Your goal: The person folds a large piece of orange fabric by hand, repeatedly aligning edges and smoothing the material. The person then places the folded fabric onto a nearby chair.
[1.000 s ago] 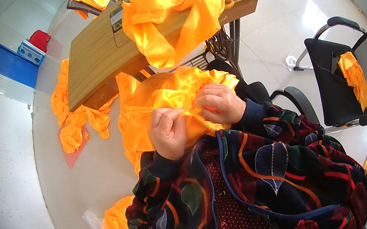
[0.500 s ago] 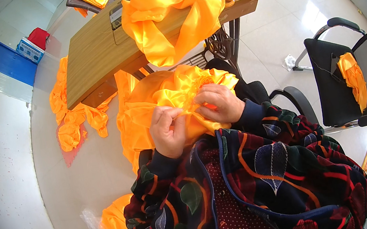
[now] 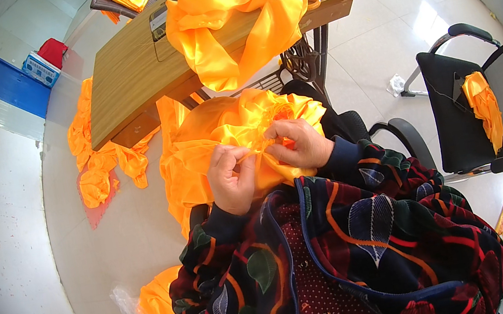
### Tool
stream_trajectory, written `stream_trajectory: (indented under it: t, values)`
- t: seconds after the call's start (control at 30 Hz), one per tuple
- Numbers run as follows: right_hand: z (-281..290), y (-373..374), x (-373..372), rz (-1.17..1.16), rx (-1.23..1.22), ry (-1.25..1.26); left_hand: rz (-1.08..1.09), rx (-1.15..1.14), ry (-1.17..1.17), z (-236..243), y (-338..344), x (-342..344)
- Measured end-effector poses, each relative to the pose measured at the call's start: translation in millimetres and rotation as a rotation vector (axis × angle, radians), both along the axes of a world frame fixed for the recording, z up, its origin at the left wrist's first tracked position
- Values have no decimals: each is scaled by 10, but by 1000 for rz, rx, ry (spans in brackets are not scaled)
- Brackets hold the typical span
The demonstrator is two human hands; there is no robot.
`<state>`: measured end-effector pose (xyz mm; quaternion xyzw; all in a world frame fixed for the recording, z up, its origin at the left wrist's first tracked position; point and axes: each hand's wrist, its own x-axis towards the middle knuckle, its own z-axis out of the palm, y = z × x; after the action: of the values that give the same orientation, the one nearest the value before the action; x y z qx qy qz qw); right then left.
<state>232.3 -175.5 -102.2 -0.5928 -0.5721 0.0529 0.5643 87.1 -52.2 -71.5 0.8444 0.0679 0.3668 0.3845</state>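
— That wooden surface (image 3: 130, 77) carries more orange satin; where's yours?
— The orange cloth (image 3: 220, 129) is in your lap, left hand (image 3: 231, 177) and right hand (image 3: 296, 143) pinched shut on it. Keep folds small and even.

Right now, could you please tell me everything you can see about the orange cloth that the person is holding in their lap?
The orange cloth is shiny, satin-like fabric, bunched into loose folds on the person's lap, with one length hanging toward the floor on their left. The left hand and right hand pinch a gathered edge between them. It lies just below the wooden table's front edge.
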Motion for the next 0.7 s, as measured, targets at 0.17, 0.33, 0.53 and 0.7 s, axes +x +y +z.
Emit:
stream_trajectory:
  t: [0.17,0.33,0.53,0.7]
  values:
    - [-7,-8,-3,10,-7,30,8,-9,-1,-34,8,-5]
    - [6,15,41,63,142,-155,-76,-340,38,-215,36,-20]
    - [7,26,33,3,167,-265,-224,-995,-48,-438,20,42]
    - [-15,35,22,-30,157,-200,-270,-1034,-65,-419,31,58]
